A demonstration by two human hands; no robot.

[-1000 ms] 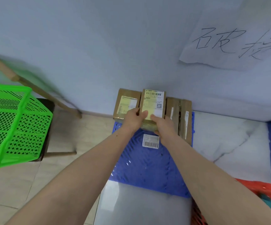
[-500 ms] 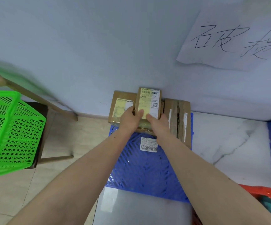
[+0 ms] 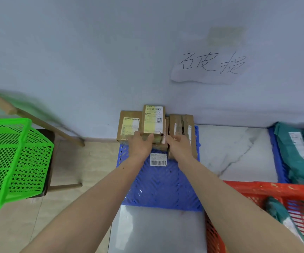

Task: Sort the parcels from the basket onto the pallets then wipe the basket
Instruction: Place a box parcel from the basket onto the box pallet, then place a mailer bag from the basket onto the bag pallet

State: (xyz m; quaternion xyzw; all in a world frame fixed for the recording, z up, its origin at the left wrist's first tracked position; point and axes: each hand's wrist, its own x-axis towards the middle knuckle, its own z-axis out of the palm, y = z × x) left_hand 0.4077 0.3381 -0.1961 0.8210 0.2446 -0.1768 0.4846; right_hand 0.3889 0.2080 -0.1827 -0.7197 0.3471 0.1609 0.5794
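A cardboard parcel [image 3: 154, 119] with a yellowish label lies on a lower box at the back of the blue pallet [image 3: 163, 187], against the wall. My left hand [image 3: 140, 145] grips its near left corner, thumb on the near end. My right hand [image 3: 179, 144] has its fingers straight beside that parcel's right corner, resting against the taped brown box [image 3: 182, 125]. Another labelled box [image 3: 129, 125] sits to the left. The red basket [image 3: 253, 190] at bottom right holds a teal bag [image 3: 275, 210].
A green basket [image 3: 14, 161] stands on a dark stool at the left. A second blue pallet [image 3: 277, 157] on the right carries teal bags [image 3: 298, 148]. A loose barcode label [image 3: 158, 159] lies on the middle pallet. A handwritten paper [image 3: 209, 66] hangs on the wall.
The labelled parcel went back toward the wall and settled on the stack. My right hand came off it and moved right; my left hand stays on it.
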